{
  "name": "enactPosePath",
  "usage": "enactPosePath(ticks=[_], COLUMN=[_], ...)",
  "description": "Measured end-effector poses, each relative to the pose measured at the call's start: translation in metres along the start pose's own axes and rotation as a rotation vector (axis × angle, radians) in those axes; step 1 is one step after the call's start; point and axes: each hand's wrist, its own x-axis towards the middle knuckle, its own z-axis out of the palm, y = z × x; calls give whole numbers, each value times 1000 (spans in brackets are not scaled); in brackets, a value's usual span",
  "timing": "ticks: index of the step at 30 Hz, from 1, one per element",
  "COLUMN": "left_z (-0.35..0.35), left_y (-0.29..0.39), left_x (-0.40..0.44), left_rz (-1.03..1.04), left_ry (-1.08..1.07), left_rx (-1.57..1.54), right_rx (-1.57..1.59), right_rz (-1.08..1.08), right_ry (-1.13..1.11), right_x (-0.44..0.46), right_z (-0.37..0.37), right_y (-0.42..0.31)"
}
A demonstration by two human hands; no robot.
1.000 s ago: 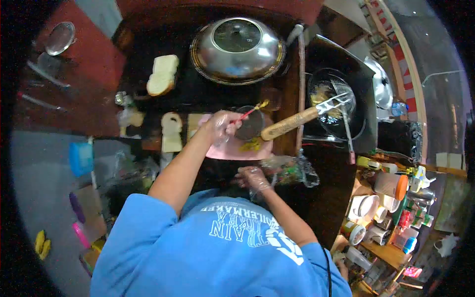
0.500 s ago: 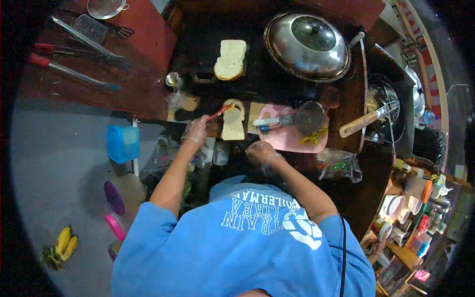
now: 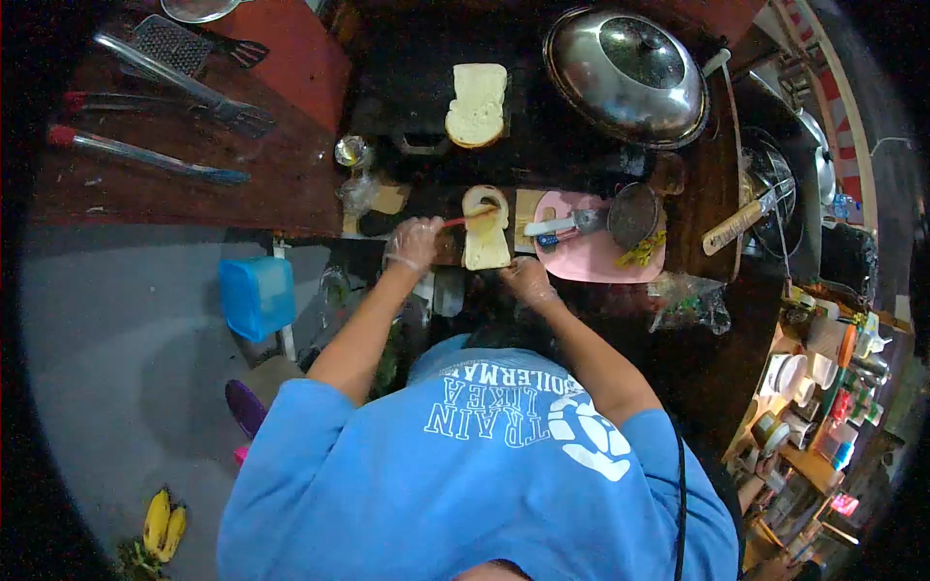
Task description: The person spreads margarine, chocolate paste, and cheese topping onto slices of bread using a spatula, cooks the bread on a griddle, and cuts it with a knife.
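A slice of bread (image 3: 485, 250) lies lengthwise before me, with a yellowish smear and a dark gap in its upper part. My left hand (image 3: 415, 244), in a clear plastic glove, is closed around a thin red-handled spreader (image 3: 453, 223). Its tip rests on the bread's smeared area. Also gloved, my right hand (image 3: 531, 281) is curled at the lower right corner of the bread, fingertips close together; what they pinch is not clear. Farther forward, another piece of bread (image 3: 477, 105) lies on a dark surface.
A pink cutting board (image 3: 601, 268) at the right carries a knife (image 3: 567, 225), a strainer (image 3: 634, 215) and yellow-green scraps. Beyond it stands a lidded pan (image 3: 630, 82). Tongs (image 3: 145, 155) and a grater (image 3: 170, 46) lie on the left table. A wooden-handled utensil (image 3: 731, 229) is far right.
My right hand has moved up to the bread's lower corner. The spreader in my left hand has tilted flatter across the bread. The whole view has shifted slightly.
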Motion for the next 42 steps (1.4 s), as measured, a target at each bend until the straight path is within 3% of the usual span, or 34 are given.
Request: enactPosePath(ticks=[2,4,6,8,10,16,18,20,22,24,25,26,28,30,32,33,36,40,42], left_z=[3,13,21,-1,6,43,43,27,32,42,15,17,12,0,1,9,5,1,4], left_y=[9,-2,-13,-5,-3,-7,-18,-11,-16,-13,7,9,7,0,-3,-7,-19,-30,-20], left_x=[-27,-54,-54,-17,-1,-64,-58,-33,-14,-12,-17,-32,-57,-59,-46,-39,-21,-26,-35], left_rz=[3,131,59,-85,-93,163,177,-8,-17,-1,-63,-65,132,39,22,138,155,26,-17], left_ry=[-77,-39,-34,-34,28,119,50,81,154,32,-170,-169,-33,-153,28,121,62,290,194], left_rx=[52,-124,-241,-192,-154,-210,-311,-298,-348,-319,-249,-251,-303,-405,-370,-343,-169,-170,-326], right_rx=[-55,-26,120,83,17,-25,5,103,56,116,112,68,31,115,56,76,79,76,64], right_rz=[-97,-78,-53,-28,-69,-69,-38,-59,-32,29,29,-6,-39,18,-89,-64,-18,-30,-30], right_ry=[108,124,77,45,69,81,78,77,56,97,96,92,89,86,112,116,137,89,103], right_x=[5,1,3,-2,-3,-7,-15,-15,-16,-24,-21,-17,-15,-21,-13,-12,-21,-20,-15], right_z=[6,0,9,-3,-5,-9,-10,-13,-17,-22,-21,-18,-19,-23,-13,-12,-23,-23,-17], right_y=[8,1,15,1,-4,-6,-10,-7,-14,-23,-18,-14,-15,-20,-6,-5,-19,-15,-10])
